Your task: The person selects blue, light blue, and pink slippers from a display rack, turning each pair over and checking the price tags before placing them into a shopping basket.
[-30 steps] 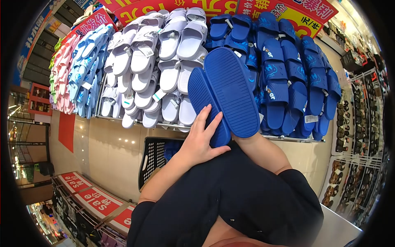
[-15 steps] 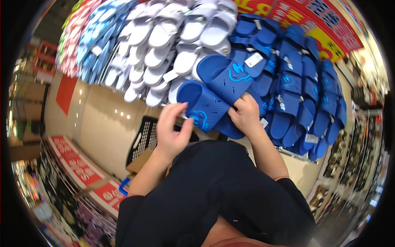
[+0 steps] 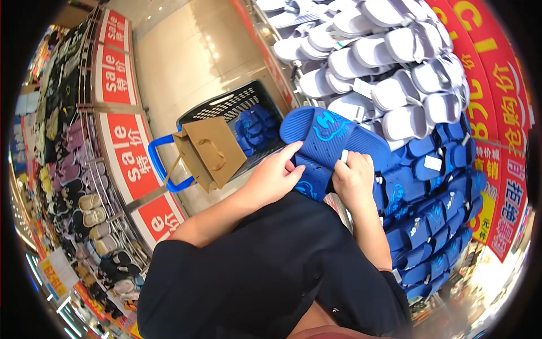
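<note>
My right hand (image 3: 354,179) is closed on a pair of blue slide slippers (image 3: 344,134). The upper slipper has a light-blue letter and outline print on its strap. Beneath it the second slipper (image 3: 309,172) is partly covered, and a small white tag shows by my right fingers. At the slippers' left edge is my left hand (image 3: 275,176), its thumb and fingers apart, the fingertips close to or touching the slippers; contact is hard to tell.
A dark shopping basket (image 3: 223,101) with a blue handle holds several blue slippers (image 3: 257,129) and a brown paper bag (image 3: 213,151). White slippers (image 3: 389,45) and blue slippers (image 3: 435,220) hang in rows at right. Shoe racks with red sale signs (image 3: 125,144) line the left.
The view has swung left, bringing the basket and paper bag into sight. The slippers in my right hand have turned and overlap more. My left hand stays at their left side.
</note>
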Demonstrator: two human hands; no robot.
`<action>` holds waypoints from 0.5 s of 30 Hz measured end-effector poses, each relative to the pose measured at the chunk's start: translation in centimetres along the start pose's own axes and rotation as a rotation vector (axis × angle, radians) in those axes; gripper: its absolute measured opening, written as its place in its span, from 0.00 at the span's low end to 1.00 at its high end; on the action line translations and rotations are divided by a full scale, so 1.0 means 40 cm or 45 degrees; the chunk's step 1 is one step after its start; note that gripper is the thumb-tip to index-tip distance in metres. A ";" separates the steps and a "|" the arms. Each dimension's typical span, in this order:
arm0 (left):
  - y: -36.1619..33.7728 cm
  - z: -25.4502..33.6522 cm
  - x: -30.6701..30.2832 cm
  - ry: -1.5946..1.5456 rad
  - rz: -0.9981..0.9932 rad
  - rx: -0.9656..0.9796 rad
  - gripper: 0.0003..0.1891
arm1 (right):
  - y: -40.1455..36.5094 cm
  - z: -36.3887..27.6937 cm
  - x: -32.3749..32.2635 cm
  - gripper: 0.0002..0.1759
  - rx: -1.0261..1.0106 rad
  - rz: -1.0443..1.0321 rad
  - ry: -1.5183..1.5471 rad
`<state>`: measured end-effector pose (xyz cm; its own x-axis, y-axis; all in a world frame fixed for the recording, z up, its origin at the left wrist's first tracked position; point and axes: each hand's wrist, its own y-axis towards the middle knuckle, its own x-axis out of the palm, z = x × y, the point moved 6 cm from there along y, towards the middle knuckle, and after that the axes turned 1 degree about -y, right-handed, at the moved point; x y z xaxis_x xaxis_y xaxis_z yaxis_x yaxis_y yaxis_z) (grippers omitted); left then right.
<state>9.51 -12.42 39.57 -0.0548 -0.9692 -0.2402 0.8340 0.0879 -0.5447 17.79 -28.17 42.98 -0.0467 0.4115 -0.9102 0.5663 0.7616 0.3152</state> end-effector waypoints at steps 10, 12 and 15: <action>0.016 -0.330 -0.078 -1.286 0.162 -0.136 0.29 | 0.178 -0.102 0.257 0.09 -0.179 -0.344 0.170; 0.023 -0.378 -0.085 -1.540 0.235 -0.259 0.28 | 0.182 -0.098 0.323 0.14 -0.113 -0.386 0.224; 0.071 -0.459 -0.072 -1.625 0.373 -0.378 0.23 | 0.173 -0.098 0.328 0.25 -0.023 -0.548 0.349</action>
<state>1.98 -5.14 23.97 0.7862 -0.4276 0.4461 0.5682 0.2165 -0.7939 17.88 -15.52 34.27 -0.4882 0.1733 -0.8553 0.4343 0.8983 -0.0659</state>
